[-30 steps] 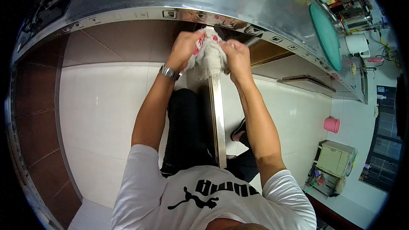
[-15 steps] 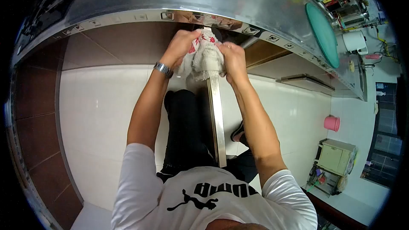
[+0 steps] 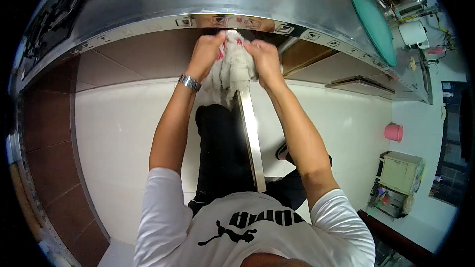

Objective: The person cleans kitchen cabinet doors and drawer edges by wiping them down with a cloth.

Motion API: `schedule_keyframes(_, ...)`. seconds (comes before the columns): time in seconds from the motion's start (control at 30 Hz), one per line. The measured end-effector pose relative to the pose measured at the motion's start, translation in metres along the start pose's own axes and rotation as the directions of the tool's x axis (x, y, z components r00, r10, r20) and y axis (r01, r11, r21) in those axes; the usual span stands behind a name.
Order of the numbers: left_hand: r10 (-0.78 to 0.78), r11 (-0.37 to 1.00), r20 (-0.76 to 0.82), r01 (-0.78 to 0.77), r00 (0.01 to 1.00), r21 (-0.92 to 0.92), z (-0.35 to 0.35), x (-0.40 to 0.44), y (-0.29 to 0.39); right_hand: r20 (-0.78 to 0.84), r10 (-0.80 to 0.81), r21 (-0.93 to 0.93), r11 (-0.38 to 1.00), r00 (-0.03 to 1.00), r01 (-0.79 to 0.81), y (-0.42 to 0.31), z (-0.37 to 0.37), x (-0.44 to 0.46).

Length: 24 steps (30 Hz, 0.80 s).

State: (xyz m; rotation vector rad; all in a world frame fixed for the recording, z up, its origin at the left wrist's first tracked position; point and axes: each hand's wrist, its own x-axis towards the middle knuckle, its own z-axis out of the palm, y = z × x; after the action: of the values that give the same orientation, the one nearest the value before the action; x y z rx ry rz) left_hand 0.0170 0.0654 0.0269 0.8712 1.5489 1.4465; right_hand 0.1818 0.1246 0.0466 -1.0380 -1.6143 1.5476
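Note:
A white cloth with red marks point(image 3: 233, 64) is draped over the top edge of an open cabinet door point(image 3: 252, 141), which stands edge-on toward my body. My left hand point(image 3: 205, 55) grips the cloth on the left side, its fingers curled at the top. On the right side my right hand point(image 3: 264, 58) is closed on the same cloth, thumb toward the middle. The cloth's loose lower part hangs left of the door edge. Both hands are just below the metal counter's front edge point(image 3: 217, 20).
A green round board point(image 3: 373, 28) and a white pot point(image 3: 413, 34) are on the counter at the right. Farther right are a pink bucket point(image 3: 394, 132) and a pale green cabinet point(image 3: 400, 172). A black stove point(image 3: 59, 17) sits at the upper left.
Both hands and the cloth have shifted slightly left in view. More of the cloth hangs down on the left of the door. The whole view has turned a little.

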Motion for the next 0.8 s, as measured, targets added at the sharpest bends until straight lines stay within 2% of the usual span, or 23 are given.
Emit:
schedule_keyframes(0.03,0.082,0.994,-0.098,-0.088,0.992,-0.059,0.005,0.009,0.002,-0.009,-0.012,0.028,1.000,1.000,0.012,-0.005,0.004,0.012)
schedule_keyframes(0.07,0.084,0.995,-0.097,-0.089,0.992,-0.052,0.002,0.027,-0.012,-0.010,-0.013,0.034,0.999,1.000,0.013,-0.009,0.014,0.021)
schedule_keyframes(0.1,0.377,0.860,-0.092,-0.312,0.921,0.403,-0.006,0.050,-0.036,-0.110,-0.011,0.122,0.992,0.994,0.024,-0.013,0.025,0.029)
schedule_keyframes(0.13,0.611,0.491,0.051,-0.428,0.790,0.759,-0.012,0.062,-0.049,-0.211,0.003,0.211,0.977,0.978,0.042,-0.016,0.030,0.033)
schedule_keyframes(0.17,0.626,0.483,0.091,-0.477,0.774,0.734,-0.014,0.060,-0.046,-0.133,0.085,0.183,0.981,0.987,-0.060,-0.016,0.024,0.029)
schedule_keyframes(0.2,0.623,0.476,0.101,-0.479,0.775,0.737,-0.011,0.046,-0.032,-0.137,0.089,0.193,0.979,0.987,-0.061,-0.012,0.017,0.022)
schedule_keyframes(0.23,0.315,0.885,-0.045,-0.277,0.948,0.374,-0.003,0.021,-0.010,-0.038,0.097,0.179,0.980,0.995,-0.089,-0.006,0.008,0.014)
schedule_keyframes(0.27,-0.066,0.994,-0.016,0.065,0.998,-0.085,0.001,-0.001,0.002,0.058,0.105,0.165,0.980,0.993,-0.114,-0.002,0.002,0.005)
schedule_keyframes(0.3,-0.027,0.997,0.043,0.030,0.999,-0.073,0.000,-0.016,-0.007,0.049,0.112,0.180,0.976,0.992,-0.119,-0.003,-0.002,-0.011)
schedule_keyframes(0.33,-0.091,0.993,0.059,0.095,0.994,-0.072,0.004,-0.034,0.002,0.064,0.138,0.213,0.966,0.988,-0.148,-0.008,-0.006,-0.027)
schedule_keyframes(0.4,-0.084,0.994,0.023,0.086,0.996,-0.069,0.006,-0.045,0.013,0.083,0.175,0.254,0.948,0.981,-0.191,-0.001,-0.007,-0.031)
schedule_keyframes(0.47,-0.072,0.995,-0.059,0.068,0.996,-0.069,0.010,-0.027,0.010,-0.007,-0.144,-0.018,0.989,0.990,0.144,0.014,-0.004,0.000)
schedule_keyframes(0.5,0.002,0.999,-0.081,-0.006,0.997,-0.053,0.005,-0.009,-0.002,-0.061,-0.170,-0.136,0.978,0.983,0.161,0.009,0.001,0.015)
schedule_keyframes(0.53,-0.015,1.000,-0.161,0.012,0.987,-0.019,0.006,-0.001,0.005,-0.069,-0.034,-0.055,0.998,0.997,0.030,0.005,0.007,0.029)
schedule_keyframes(0.57,0.267,0.959,-0.160,-0.246,0.950,0.139,0.004,0.016,-0.007,-0.164,-0.113,-0.021,0.994,0.980,0.111,0.004,0.017,0.036)
schedule_keyframes(0.6,0.528,0.828,-0.111,-0.482,0.842,0.285,0.006,0.023,-0.009,-0.261,-0.186,0.004,0.981,0.947,0.194,-0.001,0.022,0.039)
schedule_keyframes(0.63,0.525,0.827,-0.097,-0.480,0.846,0.293,0.004,0.024,-0.012,-0.271,-0.176,0.017,0.982,0.946,0.188,0.004,0.021,0.037)
schedule_keyframes(0.67,0.265,0.964,-0.141,-0.261,0.954,0.047,0.001,0.025,-0.016,-0.126,-0.008,0.121,0.992,0.992,0.024,0.009,0.018,0.034)
schedule_keyframes(0.7,-0.015,0.979,-0.121,-0.010,0.993,-0.205,0.001,0.025,-0.012,0.042,0.145,0.196,0.969,0.989,-0.150,0.013,0.016,0.033)
schedule_keyframes(0.73,-0.016,0.980,-0.126,-0.010,0.992,-0.196,0.002,0.018,-0.003,0.048,0.146,0.204,0.967,0.988,-0.152,0.012,0.013,0.026)
schedule_keyframes(0.8,-0.064,0.998,-0.096,0.066,0.993,0.016,-0.002,-0.003,0.012,0.084,-0.004,0.222,0.975,0.996,-0.015,0.011,0.013,0.000)
